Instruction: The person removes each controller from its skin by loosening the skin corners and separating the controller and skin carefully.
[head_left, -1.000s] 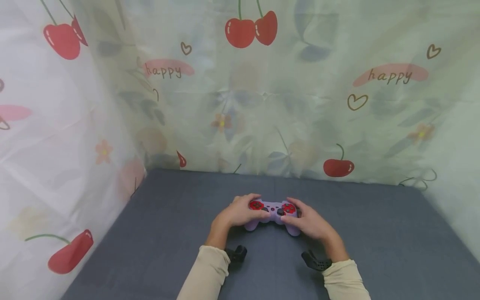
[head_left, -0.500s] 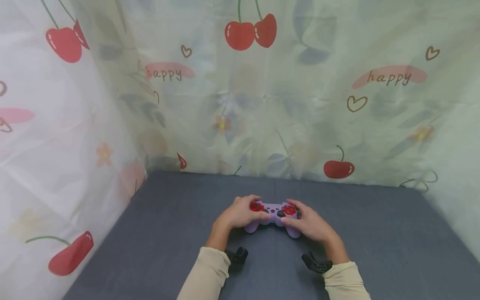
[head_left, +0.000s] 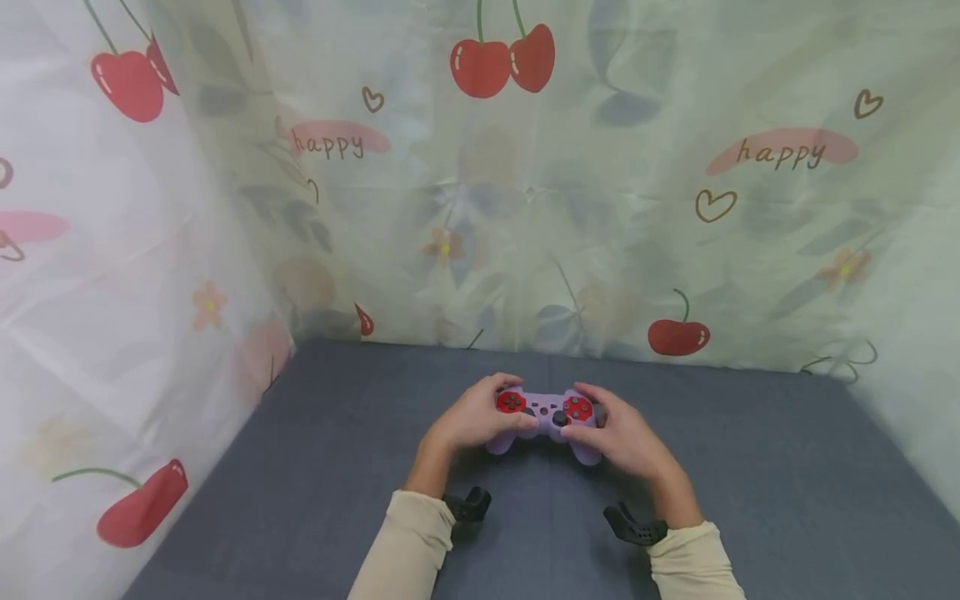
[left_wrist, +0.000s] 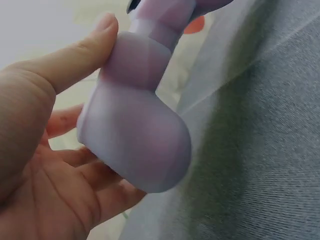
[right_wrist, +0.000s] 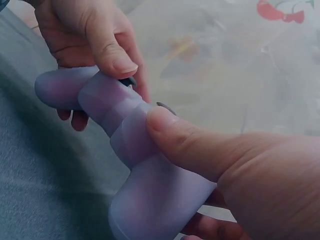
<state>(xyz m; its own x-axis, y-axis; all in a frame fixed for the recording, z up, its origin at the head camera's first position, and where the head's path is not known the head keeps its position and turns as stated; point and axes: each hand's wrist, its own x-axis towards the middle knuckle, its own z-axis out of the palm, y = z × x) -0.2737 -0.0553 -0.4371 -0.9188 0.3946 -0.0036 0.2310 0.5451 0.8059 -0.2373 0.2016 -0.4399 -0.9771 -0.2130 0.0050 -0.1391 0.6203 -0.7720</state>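
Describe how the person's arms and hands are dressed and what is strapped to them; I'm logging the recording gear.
Both hands, the left hand and the right hand, are bare, with no gloves or rings visible. Each forearm wears a long cream sleeve: left sleeve, right sleeve. At each wrist sits a black mount: the left mount and the right mount, which is perforated. No cables show.

my lilac gamepad with red button pads, my beige sleeves, grey-blue desk, pale green curtain printed with red cherries

Cream sleeves, black wrist mounts
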